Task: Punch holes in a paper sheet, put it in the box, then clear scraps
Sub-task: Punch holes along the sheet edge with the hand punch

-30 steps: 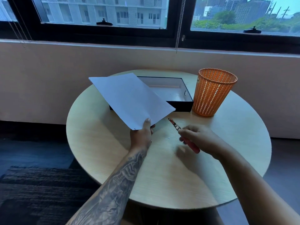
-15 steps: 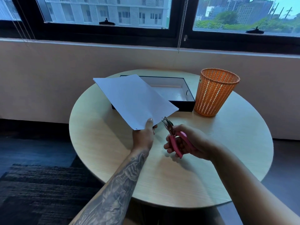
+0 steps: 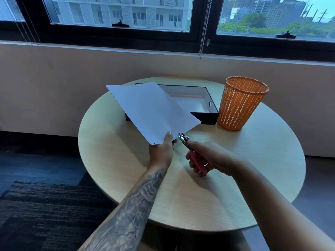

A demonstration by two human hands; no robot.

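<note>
My left hand point(image 3: 162, 151) pinches the near edge of a white paper sheet point(image 3: 152, 109), held tilted above the round wooden table point(image 3: 112, 160). My right hand point(image 3: 210, 158) grips a hole punch point(image 3: 192, 153) with pink handles. Its metal jaws sit right at the sheet's near edge, just right of my left thumb. Behind the sheet lies an open black box point(image 3: 208, 116) with a pale inside, partly hidden by the paper.
An orange mesh waste basket point(image 3: 239, 104) stands at the back right of the table, touching the box's right end. A wall and a window sill run behind the table. A dark rug point(image 3: 45, 211) lies on the floor to the left.
My right hand has turned the punch and brought it leftward and up, from lying low over the table to the sheet's near edge. The left hand keeps the paper steady.
</note>
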